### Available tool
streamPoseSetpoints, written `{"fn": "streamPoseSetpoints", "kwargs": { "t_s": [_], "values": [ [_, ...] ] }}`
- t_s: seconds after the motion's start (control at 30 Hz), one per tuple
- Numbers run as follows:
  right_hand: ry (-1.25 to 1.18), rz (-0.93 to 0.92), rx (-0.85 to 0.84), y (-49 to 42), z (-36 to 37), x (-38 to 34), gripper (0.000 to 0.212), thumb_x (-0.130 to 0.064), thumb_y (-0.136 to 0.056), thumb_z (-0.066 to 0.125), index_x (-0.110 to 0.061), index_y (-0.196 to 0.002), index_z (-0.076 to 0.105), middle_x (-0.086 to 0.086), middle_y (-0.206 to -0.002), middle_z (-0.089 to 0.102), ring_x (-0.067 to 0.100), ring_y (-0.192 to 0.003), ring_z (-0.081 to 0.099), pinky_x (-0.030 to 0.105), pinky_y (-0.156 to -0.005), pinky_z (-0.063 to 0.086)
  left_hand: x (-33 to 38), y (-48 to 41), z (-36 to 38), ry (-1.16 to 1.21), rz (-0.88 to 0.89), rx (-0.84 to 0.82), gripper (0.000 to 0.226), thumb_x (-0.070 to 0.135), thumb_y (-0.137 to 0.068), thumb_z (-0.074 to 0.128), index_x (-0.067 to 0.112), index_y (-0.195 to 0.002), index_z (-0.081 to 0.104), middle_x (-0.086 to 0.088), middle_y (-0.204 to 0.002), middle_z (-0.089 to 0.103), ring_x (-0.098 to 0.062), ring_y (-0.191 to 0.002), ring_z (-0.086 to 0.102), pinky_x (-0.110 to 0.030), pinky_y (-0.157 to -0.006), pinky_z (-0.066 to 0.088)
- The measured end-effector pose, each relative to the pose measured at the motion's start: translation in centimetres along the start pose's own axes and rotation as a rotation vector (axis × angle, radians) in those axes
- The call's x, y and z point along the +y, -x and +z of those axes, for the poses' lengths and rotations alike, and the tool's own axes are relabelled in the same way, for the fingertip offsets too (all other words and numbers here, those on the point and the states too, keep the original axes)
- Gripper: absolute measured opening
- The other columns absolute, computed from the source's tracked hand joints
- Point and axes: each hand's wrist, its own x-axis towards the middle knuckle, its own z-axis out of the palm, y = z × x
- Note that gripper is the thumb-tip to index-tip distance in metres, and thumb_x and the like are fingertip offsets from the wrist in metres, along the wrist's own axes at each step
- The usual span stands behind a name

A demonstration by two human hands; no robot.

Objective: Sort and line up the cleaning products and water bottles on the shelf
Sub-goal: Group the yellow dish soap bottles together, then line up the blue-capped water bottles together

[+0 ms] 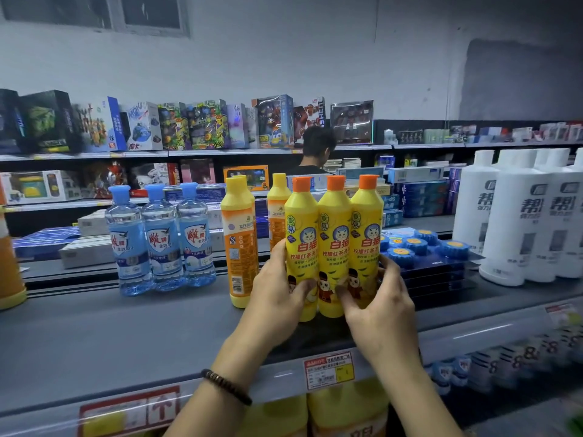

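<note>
Three yellow dish-soap bottles with orange caps [334, 244] stand side by side on the grey shelf top [132, 335]. My left hand [277, 288] wraps the lower left of the group and my right hand [378, 304] presses the lower right, so both clasp the row together. Left of them stand orange-labelled detergent bottles with yellow caps [238, 241], one in front and others behind. Further left, three clear water bottles with blue caps [161, 238] stand in a row.
Tall white bottles [520, 216] fill the right end. Blue round toilet-cleaner blocks [419, 244] lie on dark packs behind my right hand. An orange bottle [9, 263] shows at the left edge. A person [315, 149] stands beyond the shelf by toy boxes. Price tags [328, 370] line the shelf front.
</note>
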Motion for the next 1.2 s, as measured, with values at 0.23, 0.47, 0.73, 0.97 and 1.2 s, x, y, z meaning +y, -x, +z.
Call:
{"fn": "streamPoseSetpoints", "kwargs": {
  "t_s": [0.23,0.47,0.73,0.97,1.2],
  "values": [
    [-0.047,0.022,-0.016,0.2,-0.4,-0.1,0.084,-0.043,-0.09,0.081,-0.012,-0.157,0.039,0.009,-0.145,0.057,0.027,-0.13,0.059,0.029,-0.095,0.048,0.5,0.2,-0.4,-0.003,-0.042,-0.001,0.058,0.024,-0.096,0.08,0.04,-0.14,0.047,0.023,-0.117,0.065,-0.004,-0.114,0.067,-0.035,-0.099,0.061],
    [-0.01,-0.152,0.128,2.1,-0.2,-2.7,0.049,-0.025,-0.088,0.081,-0.014,-0.13,0.06,0.006,-0.123,0.056,0.024,-0.111,0.057,0.03,-0.085,0.05,-0.2,2.8,-4.8,-0.321,-0.074,-0.024,0.035,0.035,-0.104,0.065,0.035,-0.139,0.057,0.016,-0.117,0.067,-0.006,-0.105,0.067,-0.035,-0.094,0.06],
    [-0.152,-0.295,-0.409,6.2,5.3,-10.9,0.036,-0.041,-0.096,0.073,-0.037,-0.128,0.059,-0.018,-0.104,0.064,0.003,-0.095,0.061,0.023,-0.079,0.052,-1.2,9.9,-16.8,-0.784,-0.31,0.008,0.036,0.061,-0.099,0.061,0.045,-0.131,0.062,0.02,-0.119,0.067,-0.006,-0.105,0.065,-0.035,-0.094,0.059],
    [-0.003,-0.359,-0.805,11.6,13.3,-20.2,0.049,-0.056,-0.1,0.061,-0.035,-0.144,0.053,-0.012,-0.138,0.058,0.011,-0.126,0.054,0.034,-0.106,0.05,-5.3,14.9,-29.5,-1.035,-0.483,0.116,0.041,0.067,-0.099,0.054,0.043,-0.133,0.059,0.015,-0.125,0.066,-0.012,-0.116,0.063,-0.037,-0.094,0.056],
    [0.106,-0.422,-0.959,16.4,22.1,-30.4,0.055,-0.057,-0.101,0.057,-0.028,-0.147,0.051,-0.003,-0.143,0.053,0.02,-0.122,0.057,0.04,-0.098,0.053,-10.6,18.1,-40.8,-1.113,-0.556,0.166,0.038,0.065,-0.101,0.05,0.038,-0.124,0.064,0.009,-0.121,0.07,-0.017,-0.116,0.064,-0.039,-0.092,0.055]
  ]
}}
